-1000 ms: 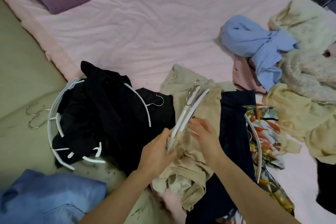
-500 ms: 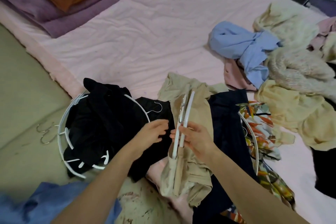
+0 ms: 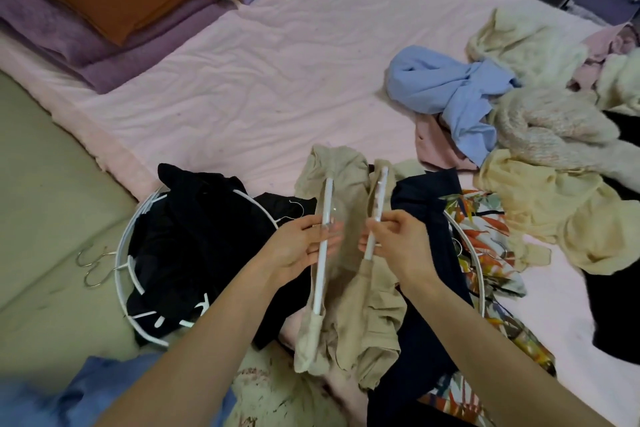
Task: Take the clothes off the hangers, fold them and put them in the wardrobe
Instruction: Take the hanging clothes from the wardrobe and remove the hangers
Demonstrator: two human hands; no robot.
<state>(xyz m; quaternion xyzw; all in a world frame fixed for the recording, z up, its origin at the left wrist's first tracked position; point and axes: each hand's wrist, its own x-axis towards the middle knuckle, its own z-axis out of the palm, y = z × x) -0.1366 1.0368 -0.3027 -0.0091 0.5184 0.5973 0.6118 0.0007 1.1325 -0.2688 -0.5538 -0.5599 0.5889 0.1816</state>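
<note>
A: Beige garment (image 3: 349, 291), that's the one in hand. It hangs between two white hangers over the near edge of the pink bed (image 3: 263, 87), in front of the person.

B: Start from the left. What's there?

A: A black heap (image 3: 194, 246) threaded with white hangers at the bed's edge, loose metal hooks (image 3: 93, 263) beside it. Then the left hand (image 3: 298, 250), closed around the left hanger (image 3: 323, 239) at about the middle of its bar.

B: And the cloth on that side?

A: It bunches around the hanger's lower end, below the grip; above the grip the bar looks mostly bare, with cloth lying behind it.

B: The other side?

A: The right hand (image 3: 398, 239) pinches the right hanger (image 3: 375, 215), fingers closed on the bar. Cloth wraps its lower end just under the fingers and gathers again near the top. Right of that lie a navy piece (image 3: 422, 288), a floral one (image 3: 481, 229), and farther off the blue shirt (image 3: 457, 94) and cream pile (image 3: 554, 204).

B: What could go wrong?

A: I'd judge the two hangers share this one garment, or two beige pieces tangled; I can't tell which. Pulling them further apart could stretch or snag the fabric where it catches on the lower ends. If one side slips free suddenly, the whole thing may drop onto the navy piece and tangle with the hangers underneath.

B: So?

A: Work the bunched ends off one at a time.
</note>
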